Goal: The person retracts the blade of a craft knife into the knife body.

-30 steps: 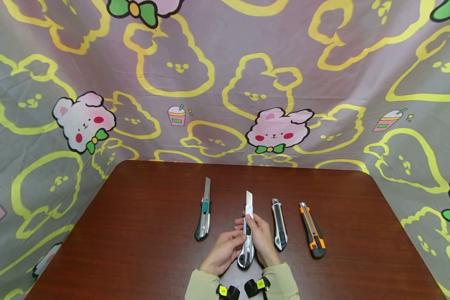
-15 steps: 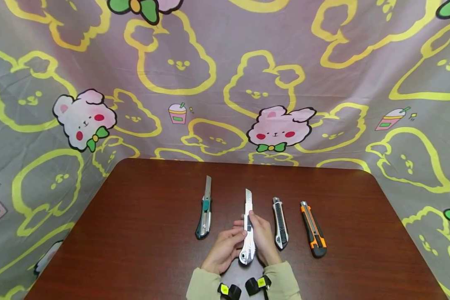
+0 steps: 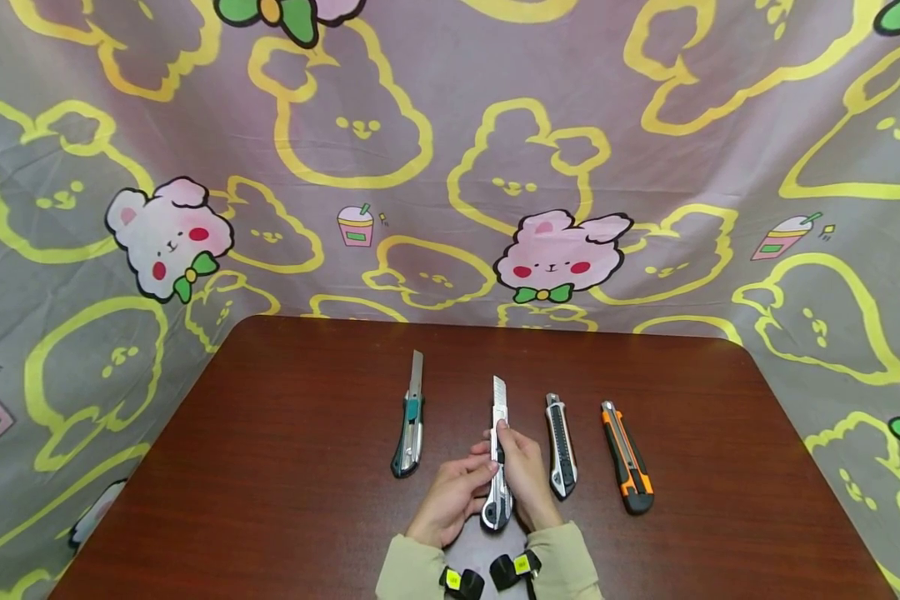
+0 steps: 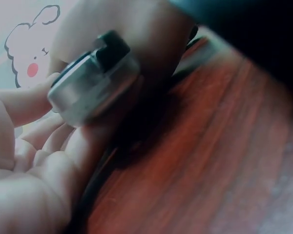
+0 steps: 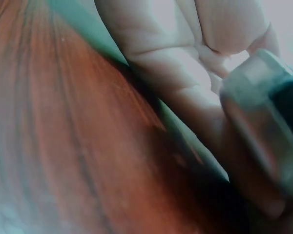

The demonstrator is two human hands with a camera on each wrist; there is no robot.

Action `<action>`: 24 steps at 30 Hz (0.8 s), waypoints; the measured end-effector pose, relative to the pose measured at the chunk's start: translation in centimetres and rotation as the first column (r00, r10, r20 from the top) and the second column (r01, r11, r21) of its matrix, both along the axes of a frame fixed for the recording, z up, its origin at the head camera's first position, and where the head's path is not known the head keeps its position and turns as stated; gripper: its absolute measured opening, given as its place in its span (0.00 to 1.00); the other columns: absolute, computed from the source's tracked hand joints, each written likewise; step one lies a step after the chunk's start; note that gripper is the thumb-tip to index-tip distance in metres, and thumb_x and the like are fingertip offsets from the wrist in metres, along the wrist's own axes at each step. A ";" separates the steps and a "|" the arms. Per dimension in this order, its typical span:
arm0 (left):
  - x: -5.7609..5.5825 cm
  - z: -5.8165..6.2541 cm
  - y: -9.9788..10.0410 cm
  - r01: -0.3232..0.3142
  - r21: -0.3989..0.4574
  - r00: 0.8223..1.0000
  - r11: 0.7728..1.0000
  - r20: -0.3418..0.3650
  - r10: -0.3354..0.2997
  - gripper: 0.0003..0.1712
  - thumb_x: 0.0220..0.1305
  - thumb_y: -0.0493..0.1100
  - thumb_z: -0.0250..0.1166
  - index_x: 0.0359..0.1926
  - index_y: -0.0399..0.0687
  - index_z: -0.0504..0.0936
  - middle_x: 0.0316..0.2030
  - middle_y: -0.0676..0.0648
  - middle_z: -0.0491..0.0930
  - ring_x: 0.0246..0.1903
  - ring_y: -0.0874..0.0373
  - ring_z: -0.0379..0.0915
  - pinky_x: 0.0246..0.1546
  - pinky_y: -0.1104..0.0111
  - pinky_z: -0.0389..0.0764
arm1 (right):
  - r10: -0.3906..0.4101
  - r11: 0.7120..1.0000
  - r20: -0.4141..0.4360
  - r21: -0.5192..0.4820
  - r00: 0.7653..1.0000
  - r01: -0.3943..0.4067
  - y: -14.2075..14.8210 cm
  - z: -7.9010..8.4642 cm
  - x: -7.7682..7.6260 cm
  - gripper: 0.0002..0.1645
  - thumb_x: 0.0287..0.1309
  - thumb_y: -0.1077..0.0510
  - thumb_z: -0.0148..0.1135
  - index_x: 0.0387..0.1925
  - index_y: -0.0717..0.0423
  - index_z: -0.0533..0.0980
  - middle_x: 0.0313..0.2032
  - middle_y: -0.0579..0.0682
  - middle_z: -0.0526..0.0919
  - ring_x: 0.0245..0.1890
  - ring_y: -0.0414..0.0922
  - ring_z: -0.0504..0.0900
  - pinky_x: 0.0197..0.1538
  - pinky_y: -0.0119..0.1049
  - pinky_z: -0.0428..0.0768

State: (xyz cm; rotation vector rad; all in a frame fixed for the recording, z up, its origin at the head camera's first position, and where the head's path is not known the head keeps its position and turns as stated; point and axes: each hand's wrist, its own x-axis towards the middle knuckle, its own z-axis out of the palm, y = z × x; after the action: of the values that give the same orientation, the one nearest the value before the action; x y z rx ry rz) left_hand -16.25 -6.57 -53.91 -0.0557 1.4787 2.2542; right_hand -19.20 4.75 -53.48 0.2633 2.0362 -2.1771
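Observation:
A silver-and-black utility knife (image 3: 498, 500) is held up between both hands near the table's front, its blade (image 3: 499, 389) extended and pointing away. My left hand (image 3: 453, 496) pinches the handle from the left, thumb on top. From the right, my right hand (image 3: 527, 475) grips it, with the thumb lying along the upper body by the slider. In the left wrist view the knife's rounded butt (image 4: 95, 83) shows close up, fingers beneath it. The right wrist view catches the knife's end (image 5: 263, 112) blurred beside the fingers.
Left of the hands lies a teal-and-silver utility knife (image 3: 409, 425) with its blade out. To the right lie a grey-and-black utility knife (image 3: 561, 450) and an orange-and-black one (image 3: 627, 458). The brown table (image 3: 285, 467) backs onto a patterned cloth (image 3: 435, 83).
Both hands keep hold of the utility knife. It tilts slightly and shifts a little, and the glare on its handle comes and goes. The other knives stay put.

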 end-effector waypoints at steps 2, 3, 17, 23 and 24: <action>0.0 0.1 0.0 -0.005 -0.010 1.000 1.000 -0.002 0.005 0.25 0.62 0.43 0.56 0.56 0.29 0.68 0.45 0.39 0.78 0.41 0.55 0.77 0.39 0.64 0.81 | -0.002 1.000 -0.022 0.011 1.000 0.002 0.0 0.0 0.0 0.33 0.60 0.38 0.45 0.42 0.65 0.75 0.26 0.52 0.83 0.26 0.42 0.80 0.32 0.30 0.76; 0.0 0.1 0.0 -0.006 -0.012 1.000 1.000 -0.003 0.006 0.25 0.62 0.43 0.56 0.55 0.29 0.68 0.45 0.39 0.78 0.41 0.55 0.77 0.39 0.63 0.81 | -0.004 1.000 -0.036 0.016 0.999 0.004 0.0 0.0 0.0 0.31 0.61 0.39 0.46 0.42 0.65 0.75 0.25 0.51 0.82 0.26 0.42 0.80 0.32 0.30 0.76; 0.1 0.1 0.0 0.003 0.013 1.000 1.000 0.011 -0.003 0.23 0.61 0.42 0.56 0.51 0.27 0.71 0.36 0.44 0.80 0.38 0.56 0.78 0.38 0.63 0.81 | 0.003 0.998 -0.101 -0.055 0.995 -0.008 0.1 0.1 0.2 0.25 0.63 0.50 0.48 0.45 0.72 0.71 0.21 0.45 0.77 0.25 0.40 0.80 0.30 0.27 0.76; 0.0 0.1 0.1 -0.009 0.022 1.000 1.000 0.022 0.009 0.22 0.61 0.42 0.56 0.50 0.27 0.71 0.35 0.45 0.80 0.38 0.56 0.78 0.37 0.64 0.81 | 0.027 0.997 -0.133 -0.069 0.991 -0.036 0.1 0.1 0.3 0.23 0.63 0.52 0.48 0.45 0.72 0.71 0.22 0.45 0.77 0.25 0.39 0.79 0.31 0.27 0.76; 0.0 0.1 0.1 -0.009 0.024 1.000 1.000 0.023 0.009 0.22 0.61 0.42 0.56 0.50 0.27 0.71 0.35 0.45 0.80 0.38 0.56 0.78 0.38 0.64 0.81 | 0.031 0.997 -0.139 -0.071 0.990 -0.042 0.1 0.1 0.3 0.23 0.63 0.53 0.48 0.46 0.72 0.70 0.22 0.45 0.77 0.25 0.39 0.79 0.31 0.27 0.76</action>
State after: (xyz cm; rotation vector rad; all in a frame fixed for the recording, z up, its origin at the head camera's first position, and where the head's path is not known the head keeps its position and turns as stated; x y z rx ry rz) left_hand -16.23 -6.49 -53.82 -0.0802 1.4416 2.2710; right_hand -18.90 4.88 -53.38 0.0684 2.0056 -2.3013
